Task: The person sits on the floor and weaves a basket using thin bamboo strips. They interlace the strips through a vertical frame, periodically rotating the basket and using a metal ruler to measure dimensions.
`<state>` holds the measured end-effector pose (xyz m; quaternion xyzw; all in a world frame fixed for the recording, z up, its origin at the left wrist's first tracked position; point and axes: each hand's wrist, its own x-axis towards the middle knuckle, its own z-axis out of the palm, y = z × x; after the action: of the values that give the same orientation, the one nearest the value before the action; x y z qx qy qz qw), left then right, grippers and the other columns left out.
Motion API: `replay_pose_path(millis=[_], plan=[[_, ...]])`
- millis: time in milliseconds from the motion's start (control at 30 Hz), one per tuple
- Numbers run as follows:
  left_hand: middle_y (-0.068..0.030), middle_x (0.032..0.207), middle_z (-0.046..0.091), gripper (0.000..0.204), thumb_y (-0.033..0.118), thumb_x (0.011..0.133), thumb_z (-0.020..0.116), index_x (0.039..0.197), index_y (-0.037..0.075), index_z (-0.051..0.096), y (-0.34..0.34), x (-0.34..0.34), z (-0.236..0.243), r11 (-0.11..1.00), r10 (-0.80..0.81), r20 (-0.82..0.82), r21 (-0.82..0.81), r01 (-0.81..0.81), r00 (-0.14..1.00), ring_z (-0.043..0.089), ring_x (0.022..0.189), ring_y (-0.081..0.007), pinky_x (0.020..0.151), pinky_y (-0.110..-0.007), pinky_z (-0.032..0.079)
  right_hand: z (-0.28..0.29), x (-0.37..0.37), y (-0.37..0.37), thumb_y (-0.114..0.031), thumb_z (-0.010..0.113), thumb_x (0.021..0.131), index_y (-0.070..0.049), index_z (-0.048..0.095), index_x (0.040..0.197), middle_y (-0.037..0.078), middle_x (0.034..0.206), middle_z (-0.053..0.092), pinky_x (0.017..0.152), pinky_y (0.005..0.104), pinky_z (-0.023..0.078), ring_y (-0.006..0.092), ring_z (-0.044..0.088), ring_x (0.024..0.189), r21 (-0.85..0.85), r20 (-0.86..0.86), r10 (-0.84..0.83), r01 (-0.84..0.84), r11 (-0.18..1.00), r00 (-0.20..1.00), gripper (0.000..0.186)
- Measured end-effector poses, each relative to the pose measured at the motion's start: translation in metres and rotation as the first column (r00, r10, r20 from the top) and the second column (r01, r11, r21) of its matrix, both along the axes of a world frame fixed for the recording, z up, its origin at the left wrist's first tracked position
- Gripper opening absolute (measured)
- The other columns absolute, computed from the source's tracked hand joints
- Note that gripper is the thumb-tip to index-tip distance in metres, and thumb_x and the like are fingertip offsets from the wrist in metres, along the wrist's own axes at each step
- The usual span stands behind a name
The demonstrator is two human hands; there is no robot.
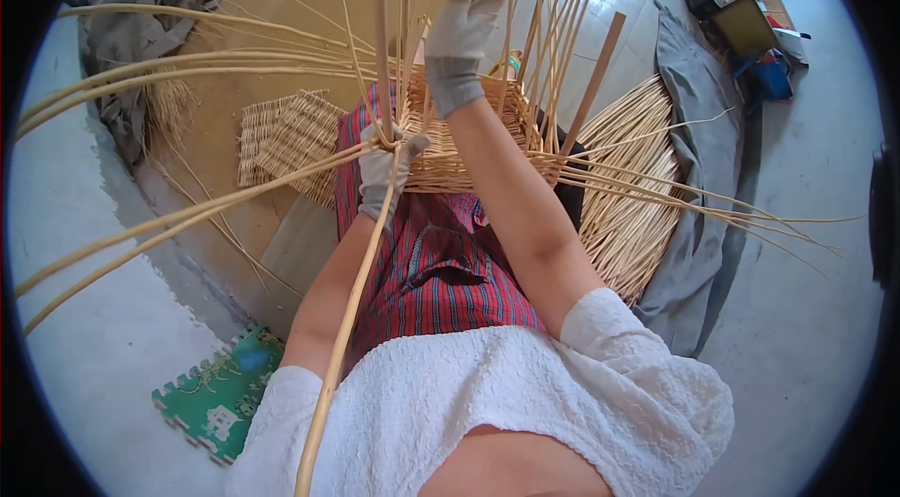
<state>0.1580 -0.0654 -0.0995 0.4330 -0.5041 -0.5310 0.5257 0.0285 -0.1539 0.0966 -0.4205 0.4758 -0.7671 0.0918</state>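
Note:
A half-woven wicker basket (441, 159) with upright stakes rests on my lap, over a red striped apron (431, 309). My gloved left hand (384, 178) is closed at its near left corner, gripping a thick willow rod (342, 338) that runs down toward me over my arm. Other long rods (187, 211) fan out to the left from that corner. My right hand (461, 37), also gloved, is raised above the basket's far side, among the tall thin stakes. Its fingers are stretched out, and I see nothing held in them.
Woven wicker panels (291, 136) lie to the left, and a bundle of willow rods (633, 188) lies on grey cloth (698, 216) to the right. A green foam mat (220, 394) is at lower left. Boxes and tools (750, 19) stand far right. Flat wooden sticks (592, 80) rise from the basket's corners.

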Motion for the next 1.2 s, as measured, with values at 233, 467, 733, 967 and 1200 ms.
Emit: replay_pose_path(millis=[233, 467, 733, 967, 1200], plan=[[0.0003, 0.085, 0.060, 0.057, 0.030, 0.068, 0.099, 0.098, 0.007, 0.056, 0.017, -0.004, 0.003, 0.980, 0.186, 0.101, 0.048, -0.192, 0.977, 0.058, 0.079, -0.0131, 0.077, -0.031, 0.054, -0.073, -0.044, 0.144, -0.012, 0.054, 0.104, -0.009, 0.054, 0.133, 0.000, 0.097, 0.063, 0.062, 0.0293, 0.048, 0.0085, 0.052, 0.069, 0.201, 0.012, 0.007, -0.009, 0.980, 1.000, 0.029], [-0.0170, 0.128, 0.059, 0.014, 0.013, 0.101, 0.061, 0.114, 0.007, 0.060, 0.097, -0.004, 0.046, 0.992, -0.108, 0.030, 0.068, 0.106, 0.994, 0.063, 0.108, -0.0160, 0.084, -0.028, 0.057, -0.124, -0.112, 0.207, -0.023, 0.051, 0.109, -0.016, 0.049, 0.131, 0.008, 0.098, 0.068, 0.084, 0.0465, 0.061, 0.0222, 0.071, 0.092, 0.050, 0.568, 0.274, -0.365, 0.930, 0.776, 0.023], [-0.0098, 0.066, 0.067, 0.042, 0.043, 0.102, 0.062, 0.110, 0.002, 0.067, 0.029, -0.061, 0.102, 0.732, -0.658, 0.445, 0.568, 0.377, 0.608, 0.063, 0.045, -0.0170, 0.040, -0.031, 0.047, -0.071, -0.114, 0.118, 0.006, 0.049, 0.096, -0.014, 0.033, 0.154, 0.021, 0.127, 0.067, 0.100, 0.0391, 0.054, 0.0312, 0.067, 0.118, 0.258, -0.685, 0.111, 0.098, 0.961, 0.721, 0.064], [-0.0097, 0.063, 0.067, 0.044, 0.045, 0.100, 0.064, 0.104, 0.002, 0.069, 0.026, -0.057, 0.087, 0.734, -0.583, 0.337, 0.608, 0.302, 0.739, 0.065, 0.046, -0.0180, 0.045, -0.031, 0.055, -0.042, -0.104, 0.143, -0.002, 0.052, 0.099, -0.006, 0.051, 0.131, 0.017, 0.144, 0.048, 0.091, 0.0412, 0.058, 0.0250, 0.067, 0.109, 0.182, -0.515, -0.015, 0.127, 0.975, 0.857, 0.033], [-0.0118, 0.093, 0.073, 0.048, 0.039, 0.090, 0.077, 0.121, 0.005, 0.064, 0.012, -0.072, 0.087, 0.947, -0.283, 0.697, 0.094, 0.308, 0.659, 0.074, 0.086, -0.0197, 0.077, -0.034, 0.058, -0.085, -0.108, 0.253, -0.019, 0.043, 0.111, -0.004, 0.043, 0.131, 0.007, 0.078, 0.061, 0.080, 0.0376, 0.058, 0.0201, 0.067, 0.077, 0.257, 0.223, 0.007, -0.066, 0.964, 0.975, 0.025]])
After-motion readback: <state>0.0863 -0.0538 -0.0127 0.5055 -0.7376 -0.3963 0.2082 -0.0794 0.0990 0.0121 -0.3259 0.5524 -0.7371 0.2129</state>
